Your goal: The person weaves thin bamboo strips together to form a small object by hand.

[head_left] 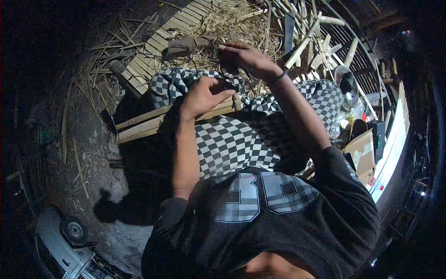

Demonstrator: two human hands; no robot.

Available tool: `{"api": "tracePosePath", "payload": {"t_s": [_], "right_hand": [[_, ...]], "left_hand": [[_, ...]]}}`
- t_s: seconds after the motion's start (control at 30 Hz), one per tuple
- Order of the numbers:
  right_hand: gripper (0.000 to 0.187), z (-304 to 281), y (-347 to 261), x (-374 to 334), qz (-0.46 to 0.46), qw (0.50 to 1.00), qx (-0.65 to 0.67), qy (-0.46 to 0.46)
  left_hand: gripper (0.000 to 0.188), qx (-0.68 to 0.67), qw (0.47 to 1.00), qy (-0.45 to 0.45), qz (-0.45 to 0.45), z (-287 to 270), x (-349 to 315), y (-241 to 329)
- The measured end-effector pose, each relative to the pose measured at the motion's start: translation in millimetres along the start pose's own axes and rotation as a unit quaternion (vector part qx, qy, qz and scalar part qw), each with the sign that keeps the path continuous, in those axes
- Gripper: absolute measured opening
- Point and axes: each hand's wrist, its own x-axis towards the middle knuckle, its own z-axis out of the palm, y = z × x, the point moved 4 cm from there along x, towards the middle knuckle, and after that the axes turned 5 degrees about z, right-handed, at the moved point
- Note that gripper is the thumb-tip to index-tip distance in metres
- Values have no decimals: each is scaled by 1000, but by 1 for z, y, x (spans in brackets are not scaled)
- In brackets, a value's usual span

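I am sitting in a rough bamboo-working shop, low on a bare dirt floor (93, 153). Split bamboo slats (162, 35) lie joined in a flat panel ahead of me, with loose shavings (232, 23) heaped beside it and cut bamboo strips (306, 37) piled to the right. Scraps and splinters litter the ground at my left.

Pale split bamboo slats (153, 122) lie bundled across the checkered lap, ends jutting left.

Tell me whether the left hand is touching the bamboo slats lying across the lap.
Touching. The head view shows the left hand closed over the bamboo slats, fingers wrapped on top where they cross the checkered cloth.
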Motion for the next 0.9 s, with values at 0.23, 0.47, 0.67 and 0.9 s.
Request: {"api": "tracePosePath", "payload": {"t_s": [0.23,0.47,0.67,0.9], "right_hand": [[21,-2,3,7,34,996,45,70],[22,-7,-12,-2,-27,993,29,111],[25,-16,-9,-10,0,981,133,141],[26,-23,-4,-23,42,969,214,115]], "left_hand": [[35,41,998,52,19,-9,-7,22],[28,48,996,75,-23,-8,-9,17],[34,-38,997,-20,60,-4,1,16],[38,-20,999,-8,31,6,1,-4]]}}
